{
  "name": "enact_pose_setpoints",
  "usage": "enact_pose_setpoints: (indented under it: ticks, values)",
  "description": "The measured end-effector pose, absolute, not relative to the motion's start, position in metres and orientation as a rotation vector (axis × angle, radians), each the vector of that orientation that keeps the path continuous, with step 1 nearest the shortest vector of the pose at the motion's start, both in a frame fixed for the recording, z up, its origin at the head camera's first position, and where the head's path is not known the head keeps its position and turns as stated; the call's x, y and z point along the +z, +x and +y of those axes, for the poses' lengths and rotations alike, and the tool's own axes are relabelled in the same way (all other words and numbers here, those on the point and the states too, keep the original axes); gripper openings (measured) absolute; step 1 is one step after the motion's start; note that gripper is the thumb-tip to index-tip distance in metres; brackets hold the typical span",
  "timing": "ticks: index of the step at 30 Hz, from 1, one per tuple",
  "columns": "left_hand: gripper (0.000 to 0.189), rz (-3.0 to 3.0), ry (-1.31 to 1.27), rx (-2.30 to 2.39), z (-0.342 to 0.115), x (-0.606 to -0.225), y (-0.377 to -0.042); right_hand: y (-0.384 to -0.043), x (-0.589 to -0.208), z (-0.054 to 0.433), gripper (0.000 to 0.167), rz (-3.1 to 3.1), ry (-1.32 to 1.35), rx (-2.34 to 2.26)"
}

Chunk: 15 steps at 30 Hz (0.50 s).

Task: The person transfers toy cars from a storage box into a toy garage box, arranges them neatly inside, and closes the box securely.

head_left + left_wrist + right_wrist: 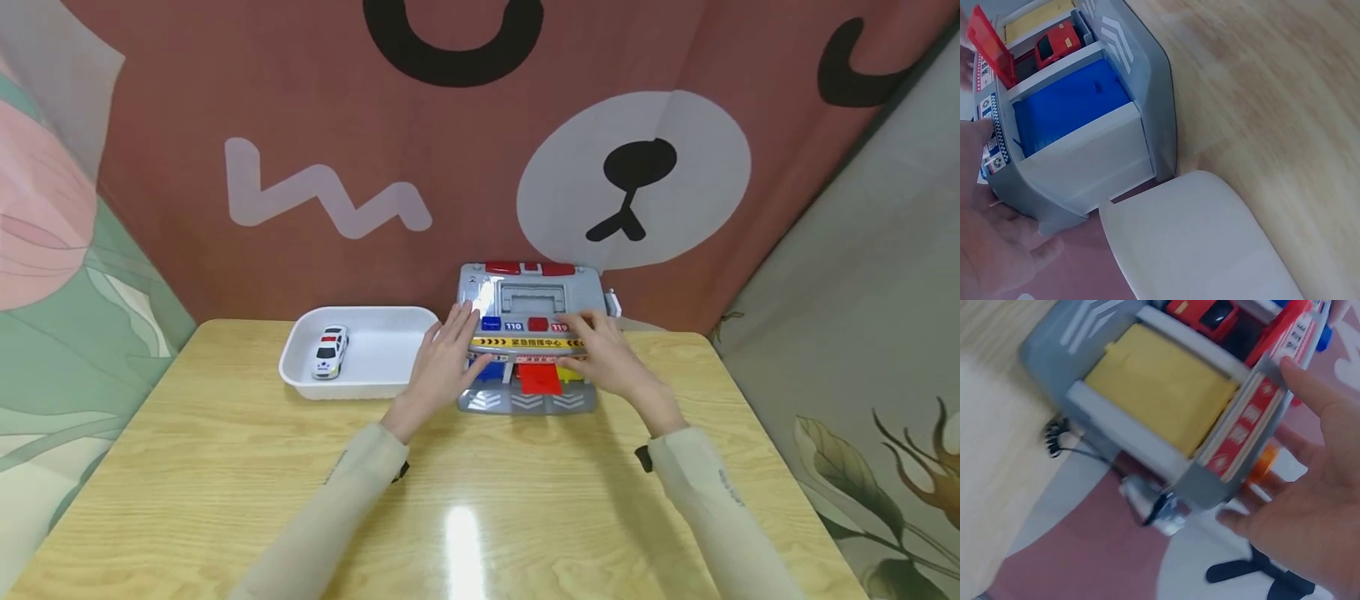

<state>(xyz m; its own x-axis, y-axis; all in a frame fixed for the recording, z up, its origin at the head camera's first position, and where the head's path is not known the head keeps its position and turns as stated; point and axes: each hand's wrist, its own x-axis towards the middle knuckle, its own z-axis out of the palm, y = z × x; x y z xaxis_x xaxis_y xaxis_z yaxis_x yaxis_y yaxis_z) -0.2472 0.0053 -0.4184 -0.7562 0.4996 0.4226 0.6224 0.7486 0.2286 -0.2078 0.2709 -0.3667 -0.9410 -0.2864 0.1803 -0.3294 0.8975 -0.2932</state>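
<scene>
A grey toy garage [588,292] with a yellow-and-black sign stands at the back of the table. My left hand [442,358] rests over its upper left corner, fingers extended on top, thumb at the front edge. Across the upper right side lies my right hand [611,358], fingertips by the buttons and thumb at the front lip. The middle red door [540,379] stands raised. Below it a red toy car [1057,45] shows in its bay. Beside that bay are a lowered-looking blue panel [1072,106] and a yellow panel [1160,387].
Left of the garage sits a white tray [386,389] holding a white toy police car [328,354]. A small handset [1157,506] with a coiled black cord [1054,437] hangs at the garage's right side. The wooden table [360,525] ends against a curtain with a printed bear.
</scene>
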Motion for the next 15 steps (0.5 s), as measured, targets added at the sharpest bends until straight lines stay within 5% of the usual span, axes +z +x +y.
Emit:
enact_pose_setpoints:
  ticks: [15]
  values:
    - [0.073,-2.594,-0.862,-0.401,0.006,-0.418,-0.249,-0.224,-0.388,0.221,0.081,-2.788,0.634,0.228]
